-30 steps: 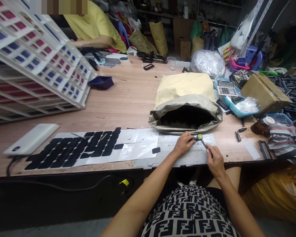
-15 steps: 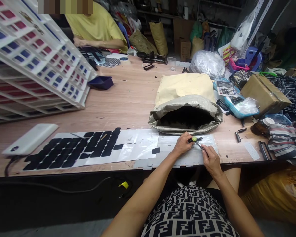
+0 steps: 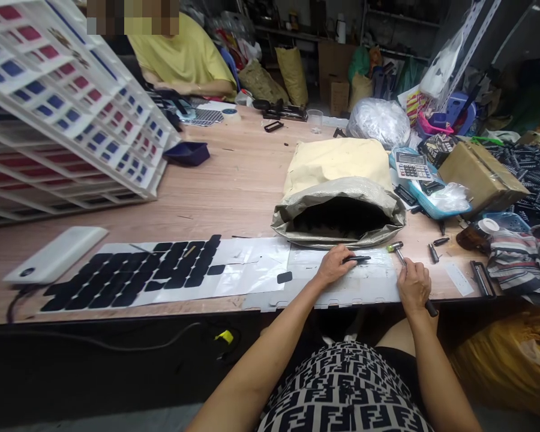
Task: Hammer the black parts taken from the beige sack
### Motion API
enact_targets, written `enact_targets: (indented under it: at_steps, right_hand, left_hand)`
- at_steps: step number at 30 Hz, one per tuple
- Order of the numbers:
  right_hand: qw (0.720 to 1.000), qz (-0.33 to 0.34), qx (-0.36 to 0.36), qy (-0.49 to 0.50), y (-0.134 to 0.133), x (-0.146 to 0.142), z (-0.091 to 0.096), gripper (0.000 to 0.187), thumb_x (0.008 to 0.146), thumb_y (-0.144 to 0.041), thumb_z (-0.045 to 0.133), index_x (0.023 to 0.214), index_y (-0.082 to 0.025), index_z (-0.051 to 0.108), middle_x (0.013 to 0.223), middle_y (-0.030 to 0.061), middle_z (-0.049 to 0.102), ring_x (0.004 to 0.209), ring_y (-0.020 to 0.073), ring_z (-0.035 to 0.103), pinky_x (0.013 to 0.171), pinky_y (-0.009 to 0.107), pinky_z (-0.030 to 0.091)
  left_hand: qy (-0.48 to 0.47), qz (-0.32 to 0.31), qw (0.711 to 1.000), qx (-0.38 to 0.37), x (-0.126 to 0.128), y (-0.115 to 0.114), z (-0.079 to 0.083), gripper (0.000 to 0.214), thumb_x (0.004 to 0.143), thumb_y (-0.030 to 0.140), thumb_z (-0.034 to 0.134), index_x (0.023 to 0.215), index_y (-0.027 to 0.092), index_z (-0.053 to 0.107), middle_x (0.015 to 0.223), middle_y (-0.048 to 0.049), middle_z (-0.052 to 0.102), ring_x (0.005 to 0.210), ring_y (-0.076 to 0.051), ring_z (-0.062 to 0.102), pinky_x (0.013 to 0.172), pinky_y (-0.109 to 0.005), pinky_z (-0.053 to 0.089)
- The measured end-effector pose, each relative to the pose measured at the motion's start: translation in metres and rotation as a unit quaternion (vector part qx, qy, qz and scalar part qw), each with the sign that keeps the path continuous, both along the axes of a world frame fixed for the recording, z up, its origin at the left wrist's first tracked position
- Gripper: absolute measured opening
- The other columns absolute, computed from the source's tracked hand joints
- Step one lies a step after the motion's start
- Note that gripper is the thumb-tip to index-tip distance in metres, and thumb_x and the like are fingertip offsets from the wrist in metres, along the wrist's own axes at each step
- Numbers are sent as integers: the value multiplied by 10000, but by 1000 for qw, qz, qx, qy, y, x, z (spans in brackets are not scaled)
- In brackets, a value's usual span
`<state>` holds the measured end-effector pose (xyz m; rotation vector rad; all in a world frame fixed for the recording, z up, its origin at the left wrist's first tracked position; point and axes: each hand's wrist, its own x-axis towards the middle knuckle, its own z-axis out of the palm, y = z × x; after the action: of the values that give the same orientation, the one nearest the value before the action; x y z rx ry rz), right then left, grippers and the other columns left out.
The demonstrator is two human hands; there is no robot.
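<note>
My left hand [image 3: 333, 264] pinches a thin black strip [image 3: 359, 259] flat against a clear plastic sheet [image 3: 342, 267] near the table's front edge. My right hand [image 3: 414, 285] is closed round the handle of a small hammer [image 3: 398, 251] with a yellow-green head, held off to the right of the strip. Just behind both hands lies an open grey woven sack [image 3: 339, 207] full of dark parts. A loose black pad [image 3: 285, 277] rests left of my left hand.
White sheets carry rows of black pads [image 3: 139, 273] at the left, beside a white power bank [image 3: 56, 254]. Stacked white trays [image 3: 67, 114] lean at the far left. A calculator [image 3: 413, 165], a cardboard box [image 3: 481, 174] and clutter crowd the right. A person in yellow [image 3: 184, 57] sits opposite.
My right hand has swung the hammer away to the right, off the black strip. My left hand stays on the strip.
</note>
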<state>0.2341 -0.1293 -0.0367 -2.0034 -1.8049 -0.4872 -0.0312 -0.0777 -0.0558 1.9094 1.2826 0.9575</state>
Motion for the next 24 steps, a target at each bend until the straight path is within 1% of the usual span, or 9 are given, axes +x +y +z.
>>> enact_targets:
  at_steps: [3,5,9,12,16,18,20,22,24]
  right_hand:
    - [1000,-3,-8,-18,-1,-2,0,285,947,-184,514,1174,-187,688,912,84,604,850,225,488,689,334,318]
    - [1000,-3,-10,-21,-2,-3,0,278,946,-188,520,1170,-195,684,907,79,598,850,225,480,685,334,307]
    - [1000,-11,-11,-20,-3,-4,0,277,948,-204,522,1179,-204,675,911,76,594,849,225,472,686,335,296]
    - [1000,-11,-11,-17,-3,-4,-1,281,947,-213,518,1182,-202,671,916,82,588,846,226,464,689,339,290]
    - [1000,-11,-9,-15,-4,-5,-1,286,944,-214,507,1178,-204,670,910,81,578,847,226,453,693,343,282]
    - [1000,-12,-10,-14,-4,-6,-1,284,944,-217,504,1174,-204,671,908,78,575,848,226,451,693,341,279]
    - [1000,-14,-10,-14,-4,-6,0,279,940,-215,510,1165,-205,674,903,77,572,849,226,450,694,341,275]
    - [1000,-17,-12,-15,-4,-7,0,278,936,-212,518,1165,-206,674,904,76,572,851,226,450,696,343,271]
    - [1000,-22,-13,-15,-4,-7,0,279,939,-212,520,1171,-211,674,906,74,573,853,226,451,697,344,270]
  left_hand:
    - [10,-32,999,13,-4,-8,8,168,871,280,666,1004,212,743,918,-35,634,931,-208,576,854,-350,464]
    - [24,-58,998,31,-8,-24,13,179,880,303,665,1021,225,742,973,-46,647,970,-220,573,889,-374,467]
    - [80,-105,987,93,-18,-80,14,176,864,292,689,1029,264,743,1210,-58,635,1149,-261,540,1007,-433,446]
    - [143,-94,977,125,-23,-124,6,187,839,254,712,1022,270,744,1367,-62,580,1272,-298,488,1074,-475,418]
    - [195,-70,967,146,-19,-154,-1,272,767,319,795,1027,259,738,1505,-85,478,1374,-364,412,1140,-567,339]
    - [179,-57,972,139,-16,-154,4,331,739,368,816,1035,248,729,1466,-102,514,1351,-372,435,1122,-574,359]
    - [142,-33,981,127,-12,-143,13,307,776,372,781,1043,234,715,1322,-106,617,1253,-331,520,1054,-522,435]
    - [106,10,987,120,-9,-118,25,242,854,345,699,1059,216,698,1131,-89,693,1099,-270,601,957,-445,500]
    - [92,74,987,110,-4,-79,38,211,906,325,620,1060,199,691,1012,-75,716,982,-237,631,885,-393,523]
